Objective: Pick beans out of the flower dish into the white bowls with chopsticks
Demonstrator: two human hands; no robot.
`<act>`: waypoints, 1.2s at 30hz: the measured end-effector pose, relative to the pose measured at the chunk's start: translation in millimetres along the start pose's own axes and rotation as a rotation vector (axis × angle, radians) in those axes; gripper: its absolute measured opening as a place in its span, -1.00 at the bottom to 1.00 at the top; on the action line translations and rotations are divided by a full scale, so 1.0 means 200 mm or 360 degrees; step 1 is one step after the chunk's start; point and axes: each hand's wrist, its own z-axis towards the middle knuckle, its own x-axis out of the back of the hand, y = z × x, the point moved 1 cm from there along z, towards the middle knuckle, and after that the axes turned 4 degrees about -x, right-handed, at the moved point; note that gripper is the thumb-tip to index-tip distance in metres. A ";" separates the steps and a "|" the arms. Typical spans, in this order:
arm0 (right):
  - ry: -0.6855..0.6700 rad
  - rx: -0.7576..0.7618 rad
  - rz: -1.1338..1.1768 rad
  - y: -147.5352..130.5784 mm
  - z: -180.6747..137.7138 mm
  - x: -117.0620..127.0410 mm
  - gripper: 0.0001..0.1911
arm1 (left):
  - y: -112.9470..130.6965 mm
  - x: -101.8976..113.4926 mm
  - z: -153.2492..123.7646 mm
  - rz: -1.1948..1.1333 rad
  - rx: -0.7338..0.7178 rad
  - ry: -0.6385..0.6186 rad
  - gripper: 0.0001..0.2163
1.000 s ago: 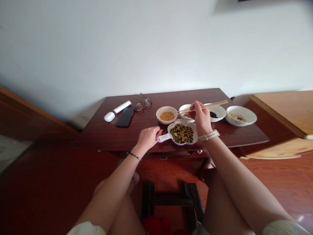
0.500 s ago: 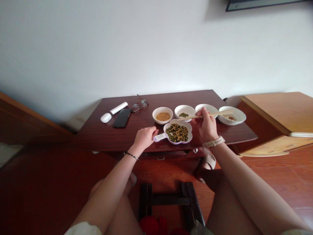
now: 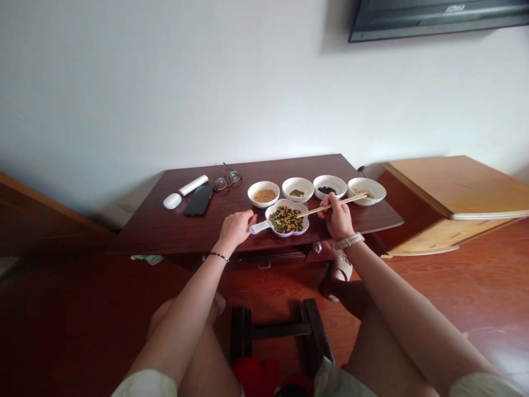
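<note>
My right hand [image 3: 336, 218] is shut on a pair of wooden chopsticks [image 3: 330, 207], with their tips over a lilac flower-shaped dish [image 3: 294, 231] of mixed beans. My left hand [image 3: 236, 229] rests on the table beside the dish's white handle [image 3: 259, 226], fingertips at or near it. Along the far side stand several white bowls: soybeans [image 3: 263, 187], a few green beans [image 3: 296, 183], black beans [image 3: 320, 182], and pale scraps with a little red [image 3: 374, 186].
Glasses [image 3: 228, 179], a white tube [image 3: 193, 185], a black phone [image 3: 199, 200] and a white computer mouse [image 3: 172, 201] lie on the dark wooden table [image 3: 144, 242] to the left. A wooden cabinet [image 3: 446, 187] stands at right, a low stool [image 3: 268, 331] below.
The chopstick tips have dropped from near the green bean bowl to above the dish. The view has tilted upward, showing more wall and a dark screen. The left hand stays by the handle.
</note>
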 end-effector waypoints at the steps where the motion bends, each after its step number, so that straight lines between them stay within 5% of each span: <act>1: 0.0003 0.0011 -0.0006 0.00 0.00 0.00 -0.41 | 0.00 0.00 0.00 0.0003 0.0004 0.0000 -0.64; 36: -0.0028 0.0054 -0.0261 0.04 0.04 0.01 -0.40 | 0.04 0.04 -0.02 -0.0105 0.0174 0.0063 -0.65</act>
